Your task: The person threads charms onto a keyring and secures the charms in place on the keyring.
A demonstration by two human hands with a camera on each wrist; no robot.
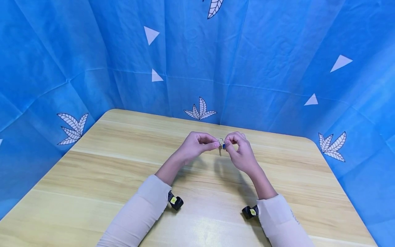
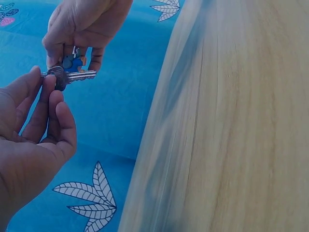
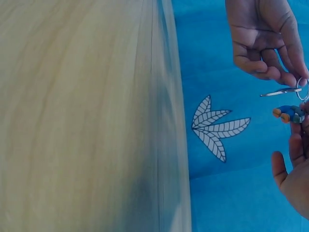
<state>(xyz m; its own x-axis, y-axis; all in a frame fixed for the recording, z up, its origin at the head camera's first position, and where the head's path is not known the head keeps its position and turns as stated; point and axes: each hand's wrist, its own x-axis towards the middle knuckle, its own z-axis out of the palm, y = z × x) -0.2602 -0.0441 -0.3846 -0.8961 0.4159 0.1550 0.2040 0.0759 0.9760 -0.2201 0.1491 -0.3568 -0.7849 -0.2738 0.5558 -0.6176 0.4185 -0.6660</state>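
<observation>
Above the far half of the table, both hands meet at a small bunch. My left hand [image 1: 197, 145] pinches a silver key [image 2: 79, 75] by its head, between thumb and fingertips. A thin metal ring [image 3: 302, 90] passes by the key's head and leads to a small blue figure charm with orange parts [image 3: 289, 113]. My right hand [image 1: 241, 152] holds the charm side in its fingertips, close to the left fingers. In the head view the key [image 1: 220, 151] hangs down between the hands. Fingers partly hide the charm and ring.
A light wooden table [image 1: 117, 161] lies under both forearms, with rounded far corners. Blue cloth [image 1: 191, 44] printed with white leaves and triangles hangs behind it and at both sides. Black wrist cameras [image 1: 176, 202] stick out from the sleeves.
</observation>
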